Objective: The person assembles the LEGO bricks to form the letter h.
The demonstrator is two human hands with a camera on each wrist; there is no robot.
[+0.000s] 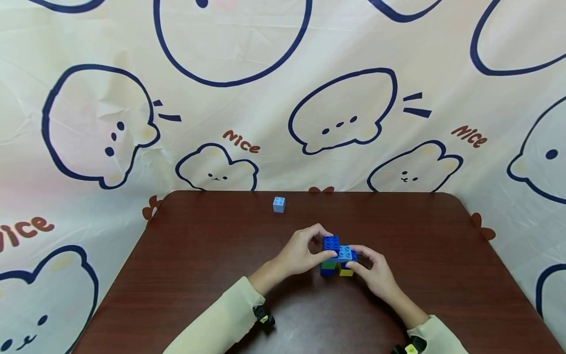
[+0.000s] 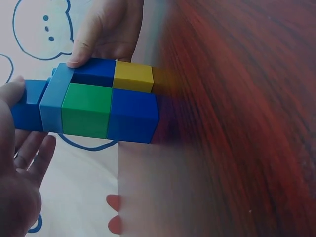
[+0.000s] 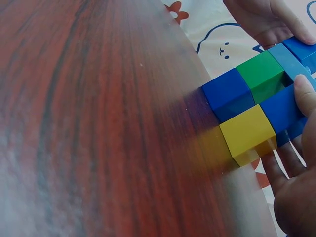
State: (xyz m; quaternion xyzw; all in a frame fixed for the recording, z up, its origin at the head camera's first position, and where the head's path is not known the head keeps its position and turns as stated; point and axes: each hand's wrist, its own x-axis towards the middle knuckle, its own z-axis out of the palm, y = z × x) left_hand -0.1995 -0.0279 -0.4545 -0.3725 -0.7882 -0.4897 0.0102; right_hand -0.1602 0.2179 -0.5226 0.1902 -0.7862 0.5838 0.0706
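A small structure of toy building bricks stands on the table between my hands. One column has a green brick (image 2: 87, 110) on a dark blue brick (image 2: 133, 115); the other has a blue brick (image 3: 282, 109) on a yellow brick (image 3: 248, 134). Across both columns lies a light blue brick (image 1: 344, 253), and a blue brick (image 1: 331, 243) sits on its left end. My left hand (image 1: 302, 250) pinches this top blue brick between thumb and fingers. My right hand (image 1: 376, 275) grips the right column at its blue brick, thumb on the near side; its fingers are partly hidden behind.
A single light blue brick (image 1: 279, 204) lies near the back edge of the brown table (image 1: 212, 236). Behind the table hangs a pale cloth (image 1: 274, 108) printed with cartoon figures.
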